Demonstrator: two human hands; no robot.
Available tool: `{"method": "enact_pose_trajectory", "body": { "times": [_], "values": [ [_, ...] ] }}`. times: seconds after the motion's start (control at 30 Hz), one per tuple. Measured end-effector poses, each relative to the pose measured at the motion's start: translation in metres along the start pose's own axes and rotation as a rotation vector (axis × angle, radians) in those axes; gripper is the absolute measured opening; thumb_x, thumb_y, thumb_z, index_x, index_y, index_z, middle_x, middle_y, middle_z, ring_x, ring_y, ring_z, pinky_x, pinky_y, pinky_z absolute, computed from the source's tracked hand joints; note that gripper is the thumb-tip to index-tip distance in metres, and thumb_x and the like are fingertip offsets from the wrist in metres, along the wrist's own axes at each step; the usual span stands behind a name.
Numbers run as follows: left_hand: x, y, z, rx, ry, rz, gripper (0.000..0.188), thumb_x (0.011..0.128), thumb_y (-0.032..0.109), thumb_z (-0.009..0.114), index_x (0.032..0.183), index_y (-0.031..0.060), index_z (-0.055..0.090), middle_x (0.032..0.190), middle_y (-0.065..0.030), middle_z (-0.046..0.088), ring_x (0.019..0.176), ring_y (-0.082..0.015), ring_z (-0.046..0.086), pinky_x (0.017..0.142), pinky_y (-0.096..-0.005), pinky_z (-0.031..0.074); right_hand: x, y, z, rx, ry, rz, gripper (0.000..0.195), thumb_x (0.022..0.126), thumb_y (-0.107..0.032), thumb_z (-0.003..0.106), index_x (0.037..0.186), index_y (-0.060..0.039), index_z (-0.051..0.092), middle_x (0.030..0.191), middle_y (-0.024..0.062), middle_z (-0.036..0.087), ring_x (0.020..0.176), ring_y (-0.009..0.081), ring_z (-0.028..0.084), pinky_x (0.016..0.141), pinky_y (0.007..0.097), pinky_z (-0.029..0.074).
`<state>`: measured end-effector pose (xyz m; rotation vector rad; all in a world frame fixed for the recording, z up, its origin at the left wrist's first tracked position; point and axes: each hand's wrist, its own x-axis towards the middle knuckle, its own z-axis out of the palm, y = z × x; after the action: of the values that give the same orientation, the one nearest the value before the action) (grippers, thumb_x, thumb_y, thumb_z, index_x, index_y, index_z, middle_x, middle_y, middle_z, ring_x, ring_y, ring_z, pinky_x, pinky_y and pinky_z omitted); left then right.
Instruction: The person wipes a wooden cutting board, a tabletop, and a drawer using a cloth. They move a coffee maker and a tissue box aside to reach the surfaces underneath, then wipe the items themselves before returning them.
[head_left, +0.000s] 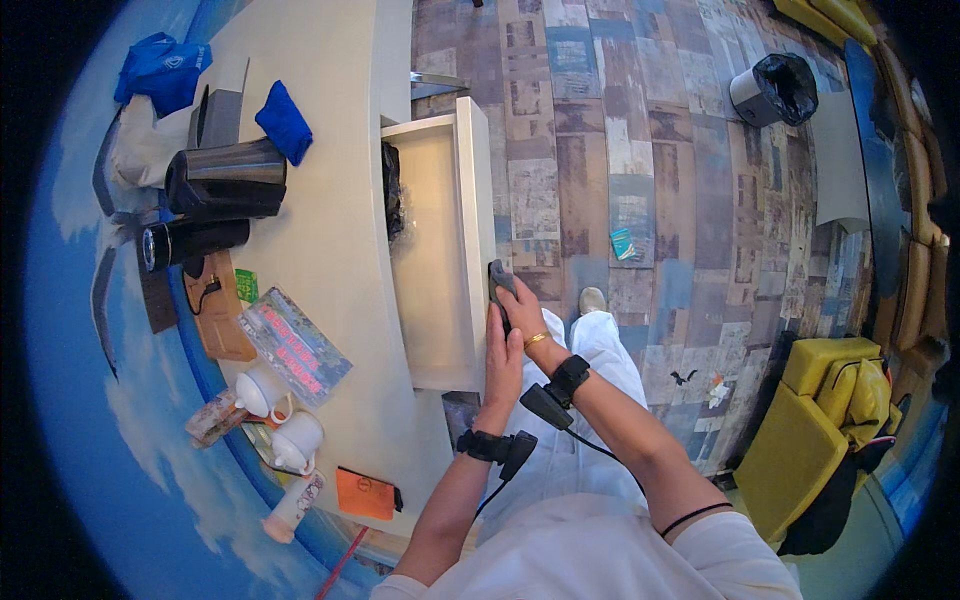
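A white drawer (431, 300) is pulled out from the white desk (337, 247) on my left. My right hand (523, 311) grips a dark grey cloth (501, 279) at the outer face of the drawer front. Close beside it, my left hand (502, 367) lies along the same drawer front with its fingers extended and its thumb raised. Part of the cloth shows between the two hands; the rest is hidden by my fingers. Inside the drawer, a black plastic bag (391, 184) and some clear plastic film (407, 217) lie towards the back.
On the desk are a black kettle-like container (225, 180), a black bottle (199, 244), a blue cloth (284, 124), a printed sheet (295, 345), white lidded cups (298, 442) and an orange notebook (365, 495). A trash bin (776, 90), a small teal packet (622, 245) and a yellow chair (795, 427) stand or lie on the floor.
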<state>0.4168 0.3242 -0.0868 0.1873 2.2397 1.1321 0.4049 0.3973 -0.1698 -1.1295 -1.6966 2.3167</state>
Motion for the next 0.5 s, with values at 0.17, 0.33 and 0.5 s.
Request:
{"method": "enact_pose_trajectory", "body": {
  "times": [0.17, 0.33, 0.5],
  "values": [
    [0.006, -0.010, -0.018, 0.018, 0.026, -0.005, 0.057, 0.096, 0.030, 0.037, 0.140, -0.0009, 0.017, 0.144, -0.0220, 0.021, 0.134, -0.0341, 0.020, 0.109, -0.0389, 0.018, 0.004, -0.007, 0.022, -0.123, -0.060, 0.092, 0.044, 0.085, -0.027, 0.050, 0.123, -0.0047, 0.048, 0.106, 0.0216, 0.059, 0.100, 0.0334, 0.057, 0.084, 0.0355, 0.044],
    [0.014, -0.019, -0.042, 0.043, 0.039, -0.029, 0.058, 0.096, 0.032, 0.035, 0.140, 0.0000, 0.016, 0.146, -0.0208, 0.016, 0.135, -0.0330, 0.016, 0.109, -0.0386, 0.016, 0.010, 0.004, 0.051, -0.115, -0.113, 0.065, 0.047, 0.085, -0.027, 0.051, 0.127, -0.0062, 0.045, 0.109, 0.0223, 0.058, 0.102, 0.0328, 0.056, 0.086, 0.0343, 0.043],
    [0.021, -0.033, -0.073, -0.024, 0.007, -0.065, 0.063, 0.095, 0.038, 0.032, 0.141, 0.0003, 0.012, 0.147, -0.0187, 0.011, 0.137, -0.0310, 0.010, 0.111, -0.0383, 0.011, 0.013, 0.016, 0.083, 0.004, -0.220, 0.029, 0.045, 0.088, -0.024, 0.049, 0.130, -0.0085, 0.042, 0.109, 0.0192, 0.058, 0.098, 0.0260, 0.056, 0.087, 0.0308, 0.041]
  ]
}}
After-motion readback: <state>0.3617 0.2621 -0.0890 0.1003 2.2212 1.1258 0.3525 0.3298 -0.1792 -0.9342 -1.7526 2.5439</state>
